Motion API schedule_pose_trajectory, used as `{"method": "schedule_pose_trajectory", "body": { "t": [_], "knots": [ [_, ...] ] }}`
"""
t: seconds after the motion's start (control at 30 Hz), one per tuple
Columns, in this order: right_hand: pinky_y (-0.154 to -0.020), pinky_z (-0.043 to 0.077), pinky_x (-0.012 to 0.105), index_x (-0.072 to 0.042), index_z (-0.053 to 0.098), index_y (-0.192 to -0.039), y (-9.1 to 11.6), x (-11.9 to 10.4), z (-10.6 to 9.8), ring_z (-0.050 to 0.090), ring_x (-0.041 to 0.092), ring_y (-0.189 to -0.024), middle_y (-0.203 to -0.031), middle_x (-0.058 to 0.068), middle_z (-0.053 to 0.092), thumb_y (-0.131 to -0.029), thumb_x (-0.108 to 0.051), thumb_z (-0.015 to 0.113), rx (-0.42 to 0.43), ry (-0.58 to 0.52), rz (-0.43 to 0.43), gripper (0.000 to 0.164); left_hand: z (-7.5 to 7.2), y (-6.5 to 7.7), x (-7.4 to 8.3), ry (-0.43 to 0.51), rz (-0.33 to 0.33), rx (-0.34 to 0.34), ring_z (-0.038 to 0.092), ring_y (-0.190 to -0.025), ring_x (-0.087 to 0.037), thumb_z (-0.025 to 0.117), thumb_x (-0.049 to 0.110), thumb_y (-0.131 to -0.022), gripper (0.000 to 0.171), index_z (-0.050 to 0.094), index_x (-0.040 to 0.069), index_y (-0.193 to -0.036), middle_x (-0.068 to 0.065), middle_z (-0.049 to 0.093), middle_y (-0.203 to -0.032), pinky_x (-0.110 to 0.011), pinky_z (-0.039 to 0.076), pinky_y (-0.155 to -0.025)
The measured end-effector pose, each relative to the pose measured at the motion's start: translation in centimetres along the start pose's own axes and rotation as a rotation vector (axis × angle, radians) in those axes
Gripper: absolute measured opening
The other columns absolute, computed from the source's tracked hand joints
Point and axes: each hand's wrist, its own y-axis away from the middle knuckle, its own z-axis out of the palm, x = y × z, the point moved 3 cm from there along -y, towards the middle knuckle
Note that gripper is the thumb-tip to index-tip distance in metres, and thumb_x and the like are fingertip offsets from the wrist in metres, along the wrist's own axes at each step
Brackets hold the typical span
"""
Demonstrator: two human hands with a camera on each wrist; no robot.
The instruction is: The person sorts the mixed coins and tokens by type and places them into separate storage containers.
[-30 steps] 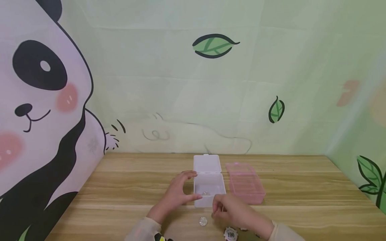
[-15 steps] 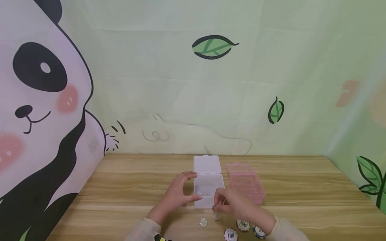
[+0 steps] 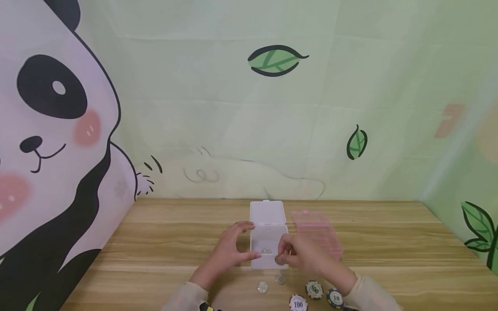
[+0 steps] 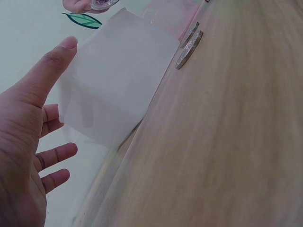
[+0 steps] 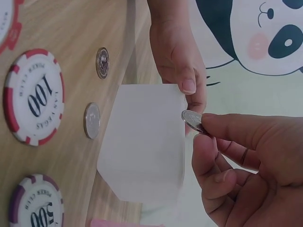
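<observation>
A white plastic box [image 3: 268, 262] stands on the table with its lid [image 3: 267, 212] tipped back; one silvery coin [image 3: 266, 250] shows inside. My left hand [image 3: 227, 248] holds the box from the left, thumb at the near rim and fingers by the back corner. Between thumb and forefinger, my right hand [image 3: 305, 255] pinches a silver coin [image 5: 193, 119] just above the box's near right edge. Two more coins lie on the table in front of the box, a left coin [image 3: 262, 287] and a right coin [image 3: 279, 279].
Right of the white box is a translucent pink box [image 3: 327, 237], partly behind my right hand. Poker chips lie at the near edge: a 100 chip [image 3: 298, 303], a 500 chip [image 5: 37, 203] and a blue 10 chip [image 3: 335, 298]. A panda-printed cloth [image 3: 218, 108] hangs behind the table.
My right hand has risen from the table with a coin toward the box's near rim, uncovering the right-hand coin and the chips. My left hand has stayed at the box.
</observation>
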Motion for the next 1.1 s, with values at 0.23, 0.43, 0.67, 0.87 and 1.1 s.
{"method": "schedule_pose_trajectory", "body": {
  "t": [0.23, 0.43, 0.67, 0.87, 1.1],
  "knots": [
    [-0.051, 0.042, 0.017, -0.006, 0.057, -0.082, -0.6, 0.0, -0.3, 0.047, -0.001, -0.059, -0.072, -0.001, 0.060, -0.086, -0.011, 0.068, 0.019, -0.024, -0.014, 0.013, -0.1, 0.0, 0.1, 0.000, 0.013, 0.005, 0.048, -0.131, -0.029, 0.084, 0.034, -0.069, 0.068, 0.057, 0.010, -0.126, -0.006, 0.056, -0.137, -0.058, 0.034, -0.107],
    [-0.050, 0.042, 0.017, -0.006, 0.058, -0.083, -1.1, 0.0, -0.5, 0.048, 0.001, -0.059, -0.072, -0.001, 0.061, -0.086, -0.013, 0.069, 0.042, -0.007, -0.012, 0.013, -0.1, 0.0, 0.1, 0.002, -0.003, -0.008, 0.046, -0.132, -0.029, 0.084, 0.035, -0.069, 0.069, 0.056, 0.011, -0.127, -0.007, 0.055, -0.138, -0.058, 0.032, -0.110],
    [-0.052, 0.044, 0.018, -0.006, 0.057, -0.084, -1.7, 0.1, -0.6, 0.049, 0.004, -0.061, -0.075, 0.000, 0.060, -0.087, -0.011, 0.066, 0.051, -0.003, 0.025, 0.010, -0.1, 0.0, 0.0, 0.007, -0.010, -0.014, 0.046, -0.133, -0.029, 0.084, 0.036, -0.070, 0.069, 0.055, 0.012, -0.128, -0.006, 0.054, -0.139, -0.058, 0.031, -0.110],
    [-0.055, 0.046, 0.019, -0.008, 0.057, -0.085, -2.4, 0.2, -0.5, 0.052, 0.008, -0.066, -0.076, 0.000, 0.059, -0.088, -0.009, 0.064, 0.047, 0.010, 0.065, 0.008, -0.1, 0.0, 0.1, 0.005, -0.003, -0.020, 0.046, -0.133, -0.030, 0.083, 0.036, -0.070, 0.070, 0.055, 0.012, -0.128, -0.007, 0.054, -0.139, -0.058, 0.032, -0.110],
    [-0.057, 0.042, 0.019, -0.009, 0.058, -0.085, -3.4, 0.1, -0.1, 0.050, 0.010, -0.070, -0.077, -0.002, 0.057, -0.089, -0.008, 0.065, 0.056, 0.040, 0.079, 0.008, -0.1, 0.0, 0.1, 0.003, -0.002, -0.019, 0.046, -0.133, -0.030, 0.083, 0.037, -0.070, 0.069, 0.056, 0.012, -0.128, -0.006, 0.054, -0.139, -0.058, 0.033, -0.109]
  ]
}}
